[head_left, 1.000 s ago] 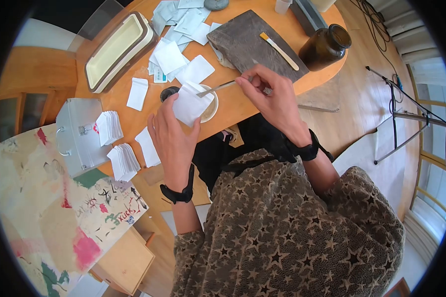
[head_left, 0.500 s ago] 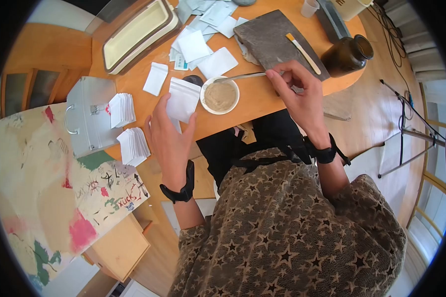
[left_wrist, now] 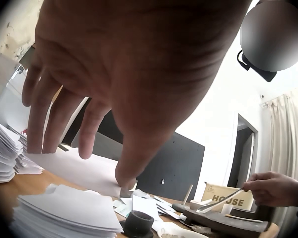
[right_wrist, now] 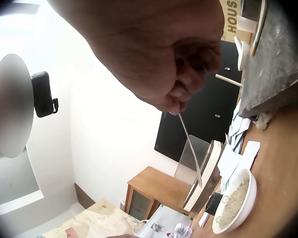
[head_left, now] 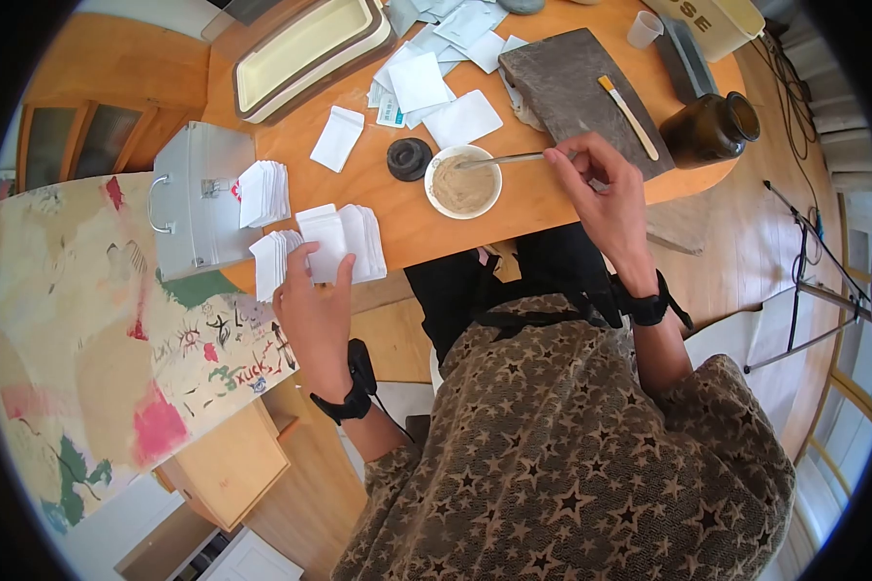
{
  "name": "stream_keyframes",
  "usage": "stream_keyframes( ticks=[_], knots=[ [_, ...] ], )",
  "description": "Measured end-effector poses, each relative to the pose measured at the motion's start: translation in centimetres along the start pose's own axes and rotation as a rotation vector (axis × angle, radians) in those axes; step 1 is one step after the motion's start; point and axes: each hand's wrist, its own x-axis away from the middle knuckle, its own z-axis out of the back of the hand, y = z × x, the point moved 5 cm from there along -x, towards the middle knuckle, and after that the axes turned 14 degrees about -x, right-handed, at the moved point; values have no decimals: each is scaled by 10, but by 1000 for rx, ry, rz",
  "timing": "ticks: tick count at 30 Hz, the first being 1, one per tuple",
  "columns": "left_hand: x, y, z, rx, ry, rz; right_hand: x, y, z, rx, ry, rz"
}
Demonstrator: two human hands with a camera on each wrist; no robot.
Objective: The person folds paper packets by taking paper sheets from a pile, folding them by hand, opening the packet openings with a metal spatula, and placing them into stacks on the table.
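Note:
My left hand (head_left: pixel 315 324) is at the table's front left, holding a small white paper packet (head_left: pixel 322 232) between thumb and fingers. In the head view the packet overlaps a stack of similar packets (head_left: pixel 365 247); in the left wrist view the held packet (left_wrist: pixel 84 171) is above and behind a stack. My right hand (head_left: pixel 606 208) pinches the handle end of a slim metal spatula (head_left: pixel 513 157), whose tip is over a white bowl (head_left: pixel 494 201) of beige powder (head_left: pixel 462 189). The right wrist view shows the spatula (right_wrist: pixel 191 148) pointing down from the fingertips.
A small black round pot (head_left: pixel 409 158) stands left of the bowl. Two more packet stacks (head_left: pixel 264 194) lie by a silver case (head_left: pixel 199 198). Behind are loose sachets (head_left: pixel 421 82), a cream tray (head_left: pixel 305 63), a dark slab (head_left: pixel 572 87) with a brush (head_left: pixel 630 116), and a brown jar (head_left: pixel 707 131).
My left hand has carried the packet from beside the bowl left and toward the front stacks. The spatula has drawn back from the packet and is now over the bowl.

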Motion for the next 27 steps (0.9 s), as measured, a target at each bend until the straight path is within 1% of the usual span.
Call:
stream_keyframes(
  ticks=[2, 3, 7, 9, 14, 19, 21, 22, 24, 25, 27],
  knots=[
    [1, 2, -13, -30, -26, -23, 0, 5, -2, -27, -4, 9],
    [2, 2, -17, -95, -64, -14, -1, 8, -2, -27, -3, 10],
    [-6, 5, -14, -99, -77, -19, -1, 18, -2, 11, -23, -9],
    [-14, 2, -9, -32, -111, -4, 0, 22, -3, 31, -24, -22],
    [-37, 1, -4, -94, -72, -93, 0, 33, -7, 72, -48, -10],
    [-81, -2, -14, -129, -89, -136, 0, 32, -11, 108, -63, -4],
    [-104, -4, -25, -158, -62, -207, 0, 30, -10, 104, -60, -3],
    [-117, -3, -28, -157, -61, -211, -1, 29, -9, 106, -57, 4],
    [-139, 5, -39, -162, -113, -278, 0, 27, -6, 112, -47, 10],
    [-148, 7, -44, -159, -112, -283, -1, 26, -4, 111, -45, 7],
    [-163, 15, -56, -178, -103, -360, 0, 24, -1, 114, -36, -1]
  ],
)
